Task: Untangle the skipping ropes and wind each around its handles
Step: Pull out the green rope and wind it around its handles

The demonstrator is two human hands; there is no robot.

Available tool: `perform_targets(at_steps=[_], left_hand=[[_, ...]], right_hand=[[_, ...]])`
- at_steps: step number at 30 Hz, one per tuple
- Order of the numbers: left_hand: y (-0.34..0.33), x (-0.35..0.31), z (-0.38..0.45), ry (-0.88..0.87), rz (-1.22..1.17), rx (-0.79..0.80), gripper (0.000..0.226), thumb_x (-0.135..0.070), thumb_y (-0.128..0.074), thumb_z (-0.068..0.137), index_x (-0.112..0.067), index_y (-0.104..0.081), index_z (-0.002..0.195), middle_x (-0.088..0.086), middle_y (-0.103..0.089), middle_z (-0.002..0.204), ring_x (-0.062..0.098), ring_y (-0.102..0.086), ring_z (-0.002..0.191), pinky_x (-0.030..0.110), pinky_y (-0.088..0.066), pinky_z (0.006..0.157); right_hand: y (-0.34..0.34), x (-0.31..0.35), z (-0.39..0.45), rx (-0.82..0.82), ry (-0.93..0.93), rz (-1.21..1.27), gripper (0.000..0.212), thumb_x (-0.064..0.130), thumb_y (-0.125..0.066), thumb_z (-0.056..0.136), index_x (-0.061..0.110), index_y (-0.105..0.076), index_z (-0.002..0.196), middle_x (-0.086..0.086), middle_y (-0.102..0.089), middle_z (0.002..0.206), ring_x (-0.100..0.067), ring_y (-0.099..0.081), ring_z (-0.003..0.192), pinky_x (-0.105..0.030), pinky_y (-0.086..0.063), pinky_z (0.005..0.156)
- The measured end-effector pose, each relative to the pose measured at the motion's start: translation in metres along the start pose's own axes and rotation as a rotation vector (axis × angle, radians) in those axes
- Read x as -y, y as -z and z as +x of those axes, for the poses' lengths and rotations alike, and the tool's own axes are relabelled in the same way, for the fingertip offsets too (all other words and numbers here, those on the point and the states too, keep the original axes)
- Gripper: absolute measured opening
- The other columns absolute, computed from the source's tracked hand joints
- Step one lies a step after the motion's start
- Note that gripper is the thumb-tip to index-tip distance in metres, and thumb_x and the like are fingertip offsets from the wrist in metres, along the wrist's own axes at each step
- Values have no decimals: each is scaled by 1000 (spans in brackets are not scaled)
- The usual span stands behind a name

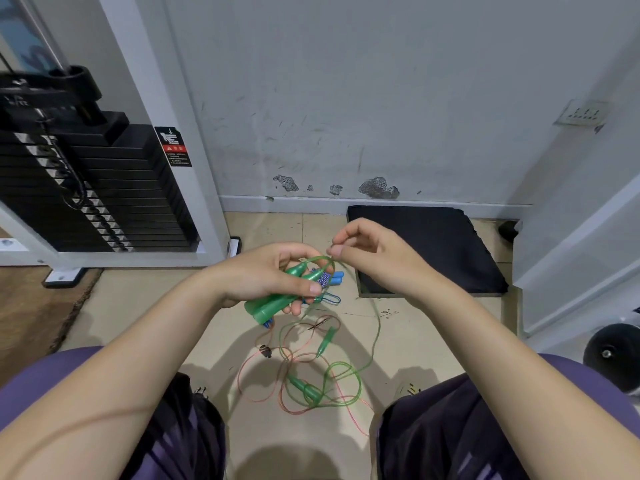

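My left hand (266, 271) grips a pair of green skipping-rope handles (273, 301) held together above the floor. A green rope (375, 336) arcs from their tips to my right hand (367, 251), which pinches it between thumb and fingers, then drops to the tiles. Below lies a tangle of green rope (341, 382) and thin pink rope (249, 379) with two more green handles (306, 388). A blue rope with blue handles (334, 278) and a patterned cord lies behind my left hand, partly hidden.
A black foam mat (433, 247) lies by the white wall on the right. A weight-stack machine (86, 188) stands at the left. A dark dumbbell (611, 353) sits at the far right. My knees frame the tiled floor (138, 306).
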State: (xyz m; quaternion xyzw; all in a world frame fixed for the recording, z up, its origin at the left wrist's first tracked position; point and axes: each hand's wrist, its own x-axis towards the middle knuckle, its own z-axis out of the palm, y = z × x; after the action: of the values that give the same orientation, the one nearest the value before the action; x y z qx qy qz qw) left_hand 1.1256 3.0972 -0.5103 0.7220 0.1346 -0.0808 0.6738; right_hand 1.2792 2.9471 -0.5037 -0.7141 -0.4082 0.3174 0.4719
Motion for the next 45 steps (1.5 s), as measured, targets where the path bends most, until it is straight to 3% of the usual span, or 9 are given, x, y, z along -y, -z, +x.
perform_targets(at_steps=[3,6,9,14,20,26,35,41,45], left_hand=[[-2,0,0,2,28,6,35,-4,-70,86,-9,-60,119,6,-67,80,22,-63,63,32,-56,64],[-1,0,-1,17,84,-7,32,-4,-72,85,-10,-62,115,10,-68,85,23,-64,65,39,-57,73],[7,3,-2,82,193,-34,26,-13,-78,82,-10,-66,106,7,-73,81,25,-67,67,47,-54,76],[17,3,-6,121,260,-60,8,-18,-77,83,-14,-71,87,4,-72,73,21,-66,66,29,-54,61],[13,3,-6,93,233,-20,6,-15,-78,81,-18,-74,82,8,-74,79,24,-69,70,28,-54,61],[14,1,-7,56,265,-40,9,-20,-76,85,-23,-72,76,3,-73,77,20,-66,68,26,-48,54],[15,1,-6,-7,226,-88,21,-28,-63,93,-8,-62,89,1,-62,64,13,-50,47,22,-35,45],[26,-5,-2,-164,-254,-453,29,-30,-55,96,-2,-58,104,2,-50,65,8,-35,39,18,-25,34],[22,-1,0,-85,-108,-542,25,-29,-57,98,-5,-58,106,2,-54,69,8,-36,38,18,-26,37]], right_hand=[[-3,2,-5,125,-52,-11,21,21,-69,90,12,-58,105,-2,-69,82,0,-58,67,-12,-42,62],[-3,2,-6,155,-63,-41,19,17,-73,86,9,-62,99,1,-61,67,-1,-52,52,-11,-37,48],[0,1,-3,99,-46,-92,7,12,-74,85,11,-67,85,8,-51,57,-2,-45,48,-13,-36,50],[11,2,-4,81,-65,-83,10,16,-74,84,14,-65,79,2,-56,62,-17,-46,57,-37,-36,59],[8,1,-5,133,-25,-53,9,25,-70,89,17,-68,85,0,-46,44,-17,-39,44,-31,-33,56],[9,0,-3,83,-34,-25,12,19,-60,96,10,-62,89,-3,-52,48,-11,-38,40,-17,-30,41],[11,-2,0,12,-32,71,15,22,-53,100,10,-56,92,-7,-52,54,-19,-40,44,-20,-35,43],[19,-3,6,-206,7,171,5,9,-59,95,10,-54,93,-7,-59,66,-20,-46,48,-27,-42,48],[16,-6,5,-141,-19,-70,10,5,-70,86,11,-62,84,1,-62,64,-13,-46,48,-23,-40,48]])
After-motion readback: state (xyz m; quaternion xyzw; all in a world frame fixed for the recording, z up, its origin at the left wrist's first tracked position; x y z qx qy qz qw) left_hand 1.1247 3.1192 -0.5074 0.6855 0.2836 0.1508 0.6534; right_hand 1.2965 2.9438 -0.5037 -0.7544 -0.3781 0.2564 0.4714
